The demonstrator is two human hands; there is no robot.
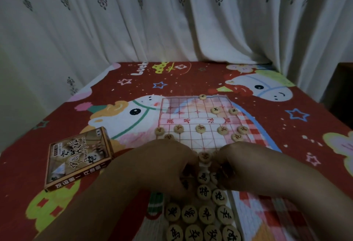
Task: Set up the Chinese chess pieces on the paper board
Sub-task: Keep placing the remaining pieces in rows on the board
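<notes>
Right between my two hands sits a round wooden piece (204, 157) on the near edge of the thin paper board (198, 124). My left hand (168, 161) and right hand (236, 161) curl beside it; whether either grips anything, I cannot tell. Loose discs (199, 215) lie just behind my fingers.

Both forearms enter from the bottom corners; left hand (168, 162) and right hand (240, 161) meet low centre, fingers curled downward.
</notes>
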